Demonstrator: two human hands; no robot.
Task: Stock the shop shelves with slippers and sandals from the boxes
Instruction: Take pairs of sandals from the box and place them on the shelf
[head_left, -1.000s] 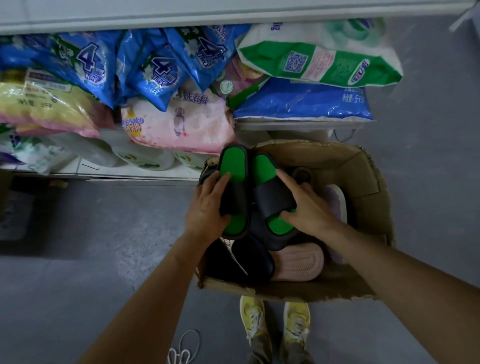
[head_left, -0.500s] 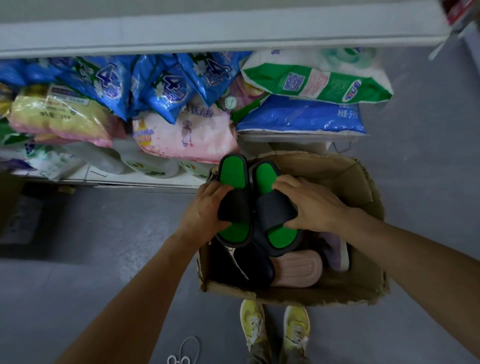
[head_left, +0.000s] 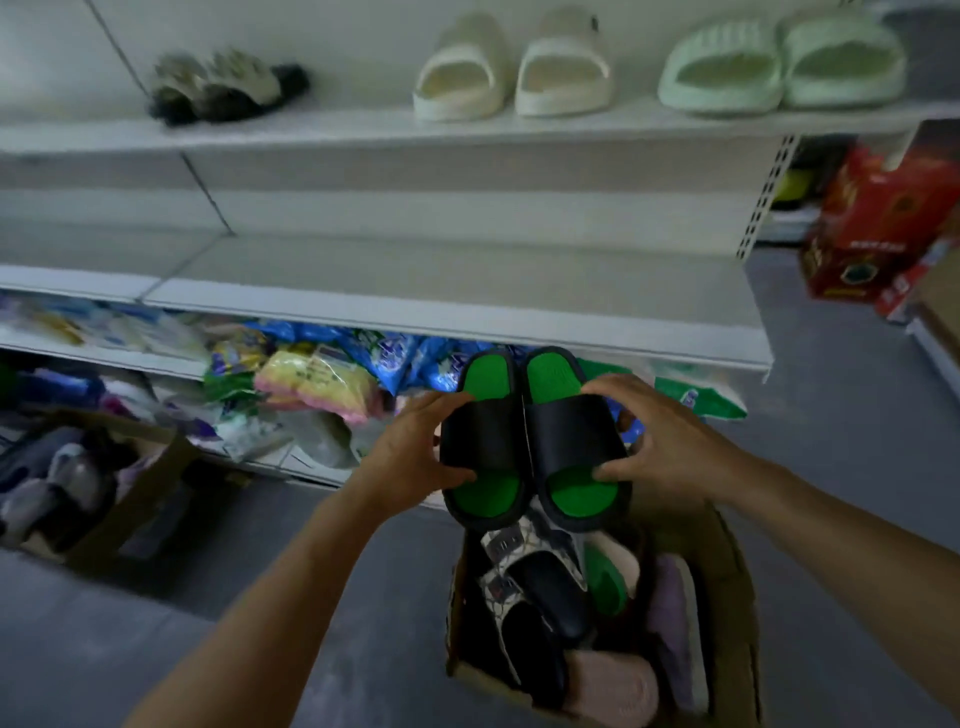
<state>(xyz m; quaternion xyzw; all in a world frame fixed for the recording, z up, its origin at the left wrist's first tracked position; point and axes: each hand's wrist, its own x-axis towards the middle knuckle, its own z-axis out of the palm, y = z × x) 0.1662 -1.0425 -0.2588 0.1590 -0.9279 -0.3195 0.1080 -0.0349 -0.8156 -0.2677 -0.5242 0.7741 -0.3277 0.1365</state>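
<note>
The person is holding a pair of black and green slippers (head_left: 535, 441) up in the air, just above the open cardboard box (head_left: 727, 597) and in front of the bare middle shelf (head_left: 441, 291); the left hand (head_left: 410, 457) is gripping the outer side of the left slipper, with its thumb curling onto the green sole; the right hand (head_left: 670, 441) is gripping the outer side of the right slipper the same way. The two slippers are sitting side by side, touching, toes pointing up. They are looking light and a bit squishy, like foam, so they are probably bending easily and not breaking; squeezing them together from both sides is looking like a good hold, because one could slide out if the hands are loosening.
</note>
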